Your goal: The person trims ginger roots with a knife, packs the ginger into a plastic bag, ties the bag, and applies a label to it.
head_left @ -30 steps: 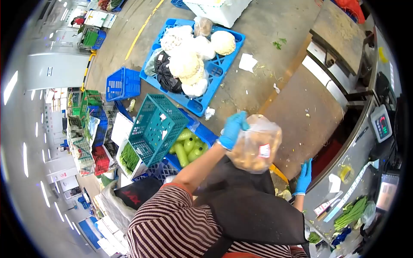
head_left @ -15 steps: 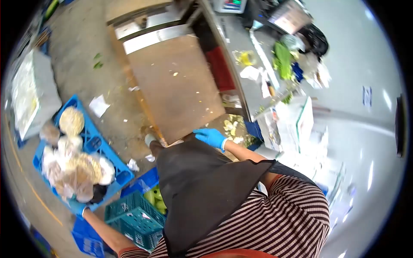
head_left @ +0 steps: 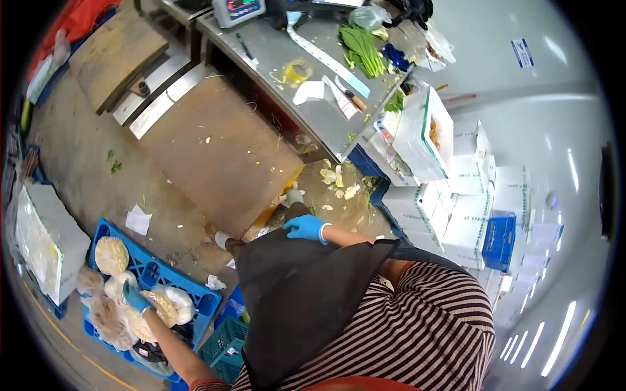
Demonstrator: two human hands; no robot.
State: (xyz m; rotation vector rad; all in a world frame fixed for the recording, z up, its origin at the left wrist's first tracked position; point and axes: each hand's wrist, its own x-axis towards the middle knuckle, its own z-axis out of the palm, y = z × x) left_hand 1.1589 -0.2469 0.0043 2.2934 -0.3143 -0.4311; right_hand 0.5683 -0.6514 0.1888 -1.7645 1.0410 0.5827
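My left hand (head_left: 135, 298), in a blue glove, reaches down among the plastic bags on a blue plastic pallet (head_left: 207, 304). Its fingers are stretched out against a whitish bag (head_left: 120, 285). Close by lie a round bag of pale pieces (head_left: 111, 255), another bag of pale strips (head_left: 163, 309), a brownish bag (head_left: 104, 314) and a black bag (head_left: 150, 352). My right hand (head_left: 306, 229), also blue-gloved, hangs beside the dark apron (head_left: 293, 293) with loosely extended fingers and nothing in it.
A brown board (head_left: 215, 156) lies low ahead. A steel table (head_left: 274, 52) carries a scale (head_left: 238, 10), a tape roll (head_left: 298, 70) and green leafy vegetables (head_left: 362, 51). White foam boxes (head_left: 417, 140) are stacked on the right. Green crates (head_left: 225, 342) stand near my legs; scraps litter the floor.
My left hand has moved from the near edge of the bags to further in over them. My right hand stays by the apron. The view has turned, bringing more of the table into sight.
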